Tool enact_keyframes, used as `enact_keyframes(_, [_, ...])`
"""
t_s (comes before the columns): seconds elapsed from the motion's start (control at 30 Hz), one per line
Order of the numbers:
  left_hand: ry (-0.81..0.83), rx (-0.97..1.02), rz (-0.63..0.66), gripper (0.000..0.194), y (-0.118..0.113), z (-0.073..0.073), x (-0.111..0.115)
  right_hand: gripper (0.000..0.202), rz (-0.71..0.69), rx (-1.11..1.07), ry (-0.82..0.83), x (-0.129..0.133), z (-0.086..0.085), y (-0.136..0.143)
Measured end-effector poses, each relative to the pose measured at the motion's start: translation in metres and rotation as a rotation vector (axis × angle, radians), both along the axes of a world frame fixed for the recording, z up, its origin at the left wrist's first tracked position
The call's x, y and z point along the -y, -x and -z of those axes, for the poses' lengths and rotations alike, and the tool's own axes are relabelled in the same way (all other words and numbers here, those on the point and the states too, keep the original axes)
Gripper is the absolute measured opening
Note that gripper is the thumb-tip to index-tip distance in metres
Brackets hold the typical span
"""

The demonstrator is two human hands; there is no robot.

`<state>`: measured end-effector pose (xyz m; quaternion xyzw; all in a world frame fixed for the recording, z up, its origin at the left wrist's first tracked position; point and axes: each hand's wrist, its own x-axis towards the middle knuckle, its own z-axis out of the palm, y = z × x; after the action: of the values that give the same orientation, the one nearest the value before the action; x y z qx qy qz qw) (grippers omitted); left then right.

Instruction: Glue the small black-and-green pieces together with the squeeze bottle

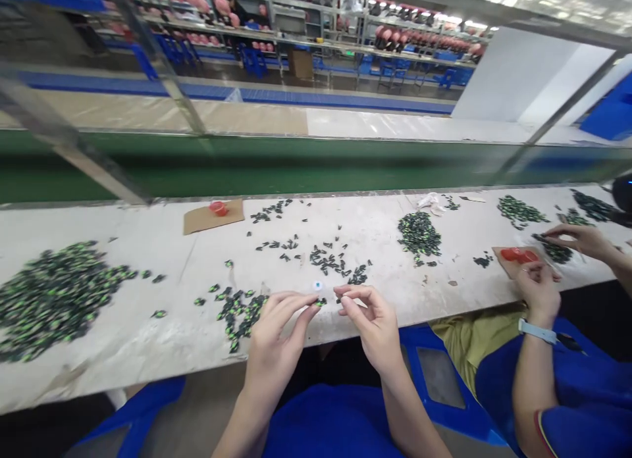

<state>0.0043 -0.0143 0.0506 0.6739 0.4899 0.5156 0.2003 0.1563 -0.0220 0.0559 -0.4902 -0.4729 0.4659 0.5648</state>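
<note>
My left hand (280, 326) pinches a small black-and-green part (320, 302) between thumb and fingertips, just over the table's front edge. Facing it, my right hand (371, 318) is closed at the fingertips on a tiny dark piece (339, 300), mostly hidden by the fingers. A small gap separates the two hands. Beside my left hand lies a loose group of black-and-green parts (241, 316). Beyond my hands, small dark pieces (326, 259) are scattered, and a round white item with a blue-green centre (317, 285) sits between them and my fingers.
A large heap of black-and-green parts (54, 300) covers the table's left side. Farther back, a red cup (218, 208) stands on cardboard (197, 221). Another heap (419, 234) lies right of centre. At right, a co-worker's hands (540, 293) work near red containers (518, 254).
</note>
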Motion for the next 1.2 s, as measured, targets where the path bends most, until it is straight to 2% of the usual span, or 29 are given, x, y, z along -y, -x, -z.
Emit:
enact_keyframes(0.17, [0.007, -0.02, 0.014, 0.015, 0.001, -0.003, -0.002, 0.021, -0.061, -0.061, 0.049, -0.006, 0.003, 0.007])
enact_keyframes(0.3, [-0.001, -0.001, 0.025, 0.015, 0.001, -0.004, 0.0, 0.019, -0.024, -0.021, 0.006, -0.007, 0.007, 0.012])
enact_keyframes(0.47, [0.045, 0.105, 0.077, 0.016, -0.001, -0.007, 0.001, 0.007, 0.012, 0.054, -0.169, -0.007, 0.01, 0.015])
enact_keyframes(0.67, [0.185, 0.256, 0.134, 0.013, -0.001, -0.01, 0.002, 0.01, 0.076, 0.093, -0.4, -0.009, 0.023, 0.016])
enact_keyframes(1.2, [0.202, 0.276, 0.144, 0.015, -0.006, -0.008, 0.002, 0.022, 0.113, 0.331, -0.707, -0.012, 0.032, 0.006])
